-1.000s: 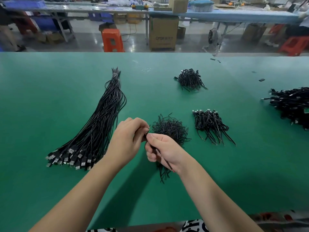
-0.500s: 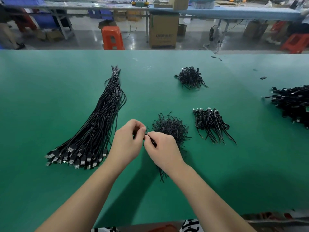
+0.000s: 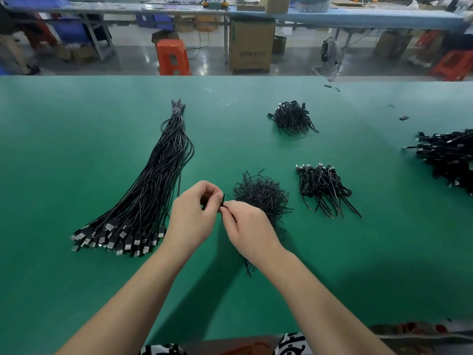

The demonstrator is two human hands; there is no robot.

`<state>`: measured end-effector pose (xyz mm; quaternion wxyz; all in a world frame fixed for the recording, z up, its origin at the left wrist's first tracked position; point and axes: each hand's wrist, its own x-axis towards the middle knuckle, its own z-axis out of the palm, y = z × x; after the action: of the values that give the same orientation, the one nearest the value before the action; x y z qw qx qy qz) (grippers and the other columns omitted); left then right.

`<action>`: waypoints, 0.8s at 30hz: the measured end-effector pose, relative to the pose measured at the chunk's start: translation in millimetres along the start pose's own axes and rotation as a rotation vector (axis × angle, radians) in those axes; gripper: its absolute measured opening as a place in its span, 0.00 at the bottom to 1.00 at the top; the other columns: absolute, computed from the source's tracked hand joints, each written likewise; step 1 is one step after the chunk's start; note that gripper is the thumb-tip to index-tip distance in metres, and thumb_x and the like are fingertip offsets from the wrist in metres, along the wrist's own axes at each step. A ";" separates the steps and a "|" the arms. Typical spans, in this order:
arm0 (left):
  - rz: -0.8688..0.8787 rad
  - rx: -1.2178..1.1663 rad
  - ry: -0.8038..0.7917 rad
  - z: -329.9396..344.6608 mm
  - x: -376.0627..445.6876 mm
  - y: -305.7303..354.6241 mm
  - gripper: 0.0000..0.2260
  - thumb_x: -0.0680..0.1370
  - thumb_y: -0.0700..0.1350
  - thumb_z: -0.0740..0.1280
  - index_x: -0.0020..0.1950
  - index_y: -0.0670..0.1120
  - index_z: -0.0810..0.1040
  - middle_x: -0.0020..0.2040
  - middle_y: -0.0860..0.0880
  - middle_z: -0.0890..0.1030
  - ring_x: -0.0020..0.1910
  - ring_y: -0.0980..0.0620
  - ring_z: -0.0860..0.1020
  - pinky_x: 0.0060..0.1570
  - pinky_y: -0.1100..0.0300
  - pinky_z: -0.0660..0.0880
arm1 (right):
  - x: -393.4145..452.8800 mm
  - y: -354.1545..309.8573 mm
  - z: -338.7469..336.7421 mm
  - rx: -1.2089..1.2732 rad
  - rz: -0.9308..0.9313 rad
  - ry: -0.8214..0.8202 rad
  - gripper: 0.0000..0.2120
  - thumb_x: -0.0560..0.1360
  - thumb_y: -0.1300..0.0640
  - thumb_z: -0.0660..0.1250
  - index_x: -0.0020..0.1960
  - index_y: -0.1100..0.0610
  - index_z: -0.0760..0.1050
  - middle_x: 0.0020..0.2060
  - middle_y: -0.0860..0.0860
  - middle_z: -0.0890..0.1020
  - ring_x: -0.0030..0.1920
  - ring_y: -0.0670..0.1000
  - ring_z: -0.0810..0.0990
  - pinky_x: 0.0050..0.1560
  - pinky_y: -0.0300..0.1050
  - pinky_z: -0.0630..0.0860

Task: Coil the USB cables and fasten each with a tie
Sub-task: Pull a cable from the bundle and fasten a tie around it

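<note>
Cable (image 3: 222, 202), thin and black, shows only as a short stub between the two hands, just above the green bench (image 3: 76, 149); most of it is hidden. The left hand (image 3: 192, 218) curls its fingers round it, knuckles up, and the right hand (image 3: 247, 226) pinches a black tie at the same spot, thumb against forefinger. Just behind lies a loose heap of ties (image 3: 261, 194). To the left fans a long bundle of straight USB cables (image 3: 151, 190); to the right lie coiled cables (image 3: 323, 188).
</note>
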<state>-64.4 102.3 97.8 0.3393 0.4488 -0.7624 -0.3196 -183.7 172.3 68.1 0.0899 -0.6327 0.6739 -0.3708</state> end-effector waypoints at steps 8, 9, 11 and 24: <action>-0.133 -0.075 -0.033 -3.5 2.7 -3.3 0.07 0.77 0.43 0.70 0.40 0.52 0.81 0.33 0.55 0.82 0.35 0.55 0.80 0.40 0.59 0.76 | -3.4 -5.3 1.6 0.046 -0.013 0.112 0.10 0.81 0.58 0.66 0.58 0.62 0.81 0.47 0.55 0.85 0.46 0.57 0.83 0.51 0.54 0.79; -0.151 -0.093 -0.045 -4.5 2.8 -3.7 0.07 0.76 0.42 0.70 0.40 0.51 0.81 0.34 0.54 0.83 0.36 0.53 0.81 0.41 0.56 0.78 | -3.8 -5.5 1.7 0.078 0.002 0.115 0.10 0.81 0.58 0.66 0.58 0.62 0.81 0.46 0.55 0.85 0.45 0.57 0.83 0.51 0.54 0.79; -0.175 -0.128 -0.071 -6.4 2.4 -5.3 0.06 0.76 0.41 0.71 0.40 0.50 0.82 0.35 0.52 0.84 0.37 0.52 0.82 0.43 0.54 0.80 | -5.3 -5.3 1.7 0.111 0.010 0.121 0.09 0.80 0.59 0.68 0.56 0.62 0.82 0.45 0.55 0.86 0.44 0.56 0.84 0.50 0.54 0.79; -0.037 -0.047 -0.099 -10.8 -3.7 -5.4 0.08 0.76 0.50 0.73 0.38 0.60 0.84 0.40 0.61 0.85 0.44 0.63 0.81 0.47 0.65 0.76 | -3.0 -2.0 -0.6 -0.073 -0.091 0.276 0.02 0.74 0.64 0.73 0.46 0.61 0.84 0.33 0.53 0.83 0.34 0.54 0.81 0.35 0.50 0.79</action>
<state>-51.8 101.5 98.8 0.3058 0.4382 -0.7622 -0.3654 -182.0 175.5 68.7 -0.0439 -0.6085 0.6635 -0.4332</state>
